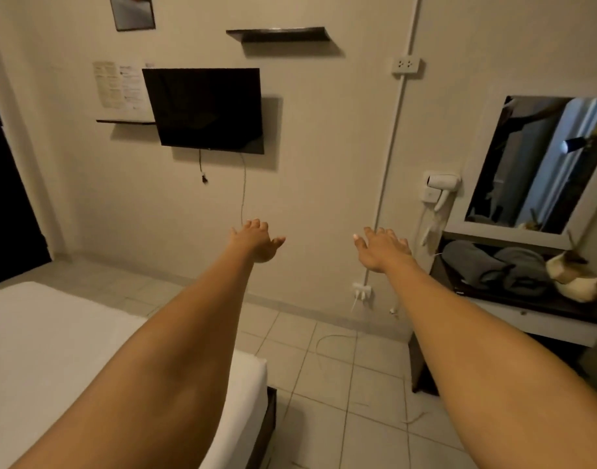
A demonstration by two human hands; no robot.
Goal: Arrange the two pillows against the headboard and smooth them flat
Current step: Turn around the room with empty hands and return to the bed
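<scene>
Pillows and headboard are not caught in this head view; only the foot corner of the bed (53, 350), covered in a white sheet, is seen at lower left. Both bare arms are stretched forward over the tiled floor (341, 384) toward the far wall.

Left hand (254, 242): palm turned down, fingers (256, 225) loosely spread, thumb stuck out to the side, nothing held. Right hand (381, 247): same pose, fingers (388, 233) spread and slightly curled, nothing held. The hands are kept well apart and are touching nothing.

On the wall a dark TV (205, 110) is mounted, with thin cables hanging below it. A dark shelf (280, 33) is fixed above it, a smaller shelf (126, 121) just to its left, with printed notices (119, 86) taped above that one. A white socket (407, 66) is set high on the right, on a conduit run down the wall to a second socket (362, 291) near the floor, with a plug in it.

At right, a wall hair dryer (440, 187) is mounted beside a framed mirror (540, 164). Below the mirror a desk (527, 319) is seen, with folded grey towels (493, 265) lying on it; a tan and white object near its right edge is too blurred to identify. A loose cable (334, 336) is lying on the floor tiles near the desk.
</scene>
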